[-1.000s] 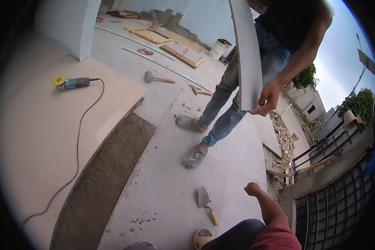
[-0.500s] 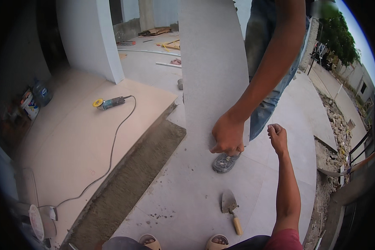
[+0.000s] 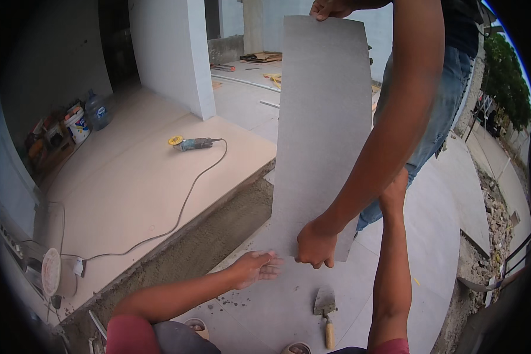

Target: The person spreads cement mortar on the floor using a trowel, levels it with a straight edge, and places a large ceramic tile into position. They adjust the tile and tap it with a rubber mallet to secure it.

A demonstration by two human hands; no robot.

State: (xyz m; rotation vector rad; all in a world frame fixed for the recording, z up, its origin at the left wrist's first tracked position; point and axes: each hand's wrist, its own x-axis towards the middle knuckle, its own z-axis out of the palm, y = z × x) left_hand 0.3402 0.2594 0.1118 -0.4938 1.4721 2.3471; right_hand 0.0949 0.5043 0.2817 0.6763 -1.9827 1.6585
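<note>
A co-worker holds a long grey tile (image 3: pixel 318 118) upright, one hand (image 3: pixel 317 242) at its bottom edge, another (image 3: pixel 327 9) at its top. Just left of the lower end, my left hand (image 3: pixel 256 270) is open with fingers extended, palm partly up. My right hand (image 3: pixel 393 194) reaches up beside the tile's right side; its fingers are hidden behind the co-worker's forearm, so its grip is unclear. A trowel (image 3: pixel 325 304) with a wooden handle lies on grey floor tiles near my feet. A strip of mortar (image 3: pixel 224 218) runs along the beige raised floor's edge.
An angle grinder (image 3: pixel 189 143) with a trailing cord rests on the beige floor (image 3: pixel 124 194). A water jug (image 3: pixel 98 112), white bucket (image 3: pixel 76 125) and pail (image 3: pixel 58 271) are at left. Behind are a wall corner (image 3: pixel 168 53) and boards (image 3: pixel 261 57). Rubble (image 3: pixel 495 206) lines the right.
My left arm has come into view with the hand open. My right hand has moved up toward the tile's side. The co-worker has brought the tile closer, in front of me.
</note>
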